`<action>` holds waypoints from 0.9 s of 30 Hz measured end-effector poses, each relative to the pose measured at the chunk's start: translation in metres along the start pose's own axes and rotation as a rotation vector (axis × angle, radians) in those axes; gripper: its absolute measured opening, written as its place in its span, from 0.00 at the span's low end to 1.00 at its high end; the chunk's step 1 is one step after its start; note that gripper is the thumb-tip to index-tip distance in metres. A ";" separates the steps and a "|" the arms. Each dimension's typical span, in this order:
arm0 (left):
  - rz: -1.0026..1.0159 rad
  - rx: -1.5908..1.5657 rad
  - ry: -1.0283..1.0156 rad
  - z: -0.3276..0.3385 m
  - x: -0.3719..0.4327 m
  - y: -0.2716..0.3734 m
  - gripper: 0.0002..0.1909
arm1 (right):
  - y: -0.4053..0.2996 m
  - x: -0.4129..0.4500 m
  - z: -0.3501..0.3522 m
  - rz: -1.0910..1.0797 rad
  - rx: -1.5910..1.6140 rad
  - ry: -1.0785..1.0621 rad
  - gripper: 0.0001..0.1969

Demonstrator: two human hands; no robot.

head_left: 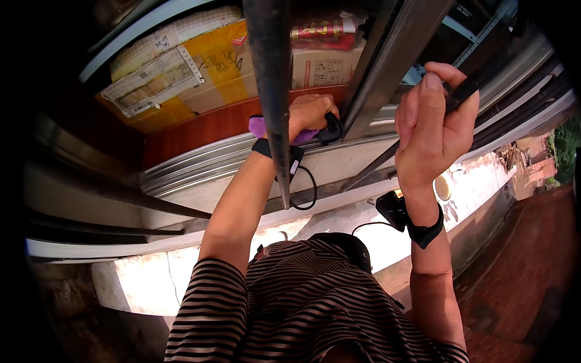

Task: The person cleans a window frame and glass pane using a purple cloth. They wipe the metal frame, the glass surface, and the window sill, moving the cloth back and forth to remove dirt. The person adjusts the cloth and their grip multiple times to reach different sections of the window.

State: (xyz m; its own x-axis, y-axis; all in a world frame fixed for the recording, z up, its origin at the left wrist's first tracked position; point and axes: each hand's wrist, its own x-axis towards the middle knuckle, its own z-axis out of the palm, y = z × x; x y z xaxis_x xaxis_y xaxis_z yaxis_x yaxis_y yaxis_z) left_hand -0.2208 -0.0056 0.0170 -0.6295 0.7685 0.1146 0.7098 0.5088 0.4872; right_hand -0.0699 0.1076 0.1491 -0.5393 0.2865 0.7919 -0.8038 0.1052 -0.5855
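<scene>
My left hand (311, 112) reaches past a dark metal window bar (268, 59) to the sliding window's track (199, 165). It is closed on a tool with a black curved handle (332, 129) and a purple fabric pad (257, 126), at the foot of the metal window frame (390, 68). The tool's exact kind cannot be told, and the bar and hand hide part of it. On the right, my right hand (431, 118) is wrapped around another dark metal bar (467, 93). Each wrist wears a black strap with a small device.
Behind the track, a taped cardboard box (218, 68) and another carton (322, 68) stand on a reddish-brown wooden surface (199, 117). A red package (322, 36) lies on the carton. More bars (136, 195) cross at left. A sunlit ledge (150, 286) runs below.
</scene>
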 end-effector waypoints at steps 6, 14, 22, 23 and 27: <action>0.079 0.121 0.058 -0.005 0.003 0.003 0.18 | 0.002 0.001 -0.004 -0.025 -0.029 -0.009 0.05; -0.421 0.044 0.122 -0.028 -0.043 -0.008 0.18 | 0.001 0.003 -0.004 -0.014 -0.020 -0.008 0.05; -0.339 -0.198 0.965 -0.056 -0.075 0.018 0.21 | -0.004 0.001 -0.004 0.036 0.047 -0.036 0.08; -0.364 -0.163 1.032 -0.057 -0.078 0.019 0.21 | -0.006 0.000 -0.004 0.053 0.047 -0.038 0.08; -0.325 0.008 1.221 -0.073 -0.072 0.024 0.22 | -0.008 0.002 -0.007 -0.002 -0.012 -0.091 0.11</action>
State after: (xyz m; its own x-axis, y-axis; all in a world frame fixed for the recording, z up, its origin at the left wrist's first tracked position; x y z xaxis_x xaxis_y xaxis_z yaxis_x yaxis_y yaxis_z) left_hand -0.1817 -0.0772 0.0838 -0.6530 -0.2481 0.7155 0.4667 0.6123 0.6382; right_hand -0.0630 0.1136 0.1541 -0.5587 0.1986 0.8053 -0.8022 0.1171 -0.5854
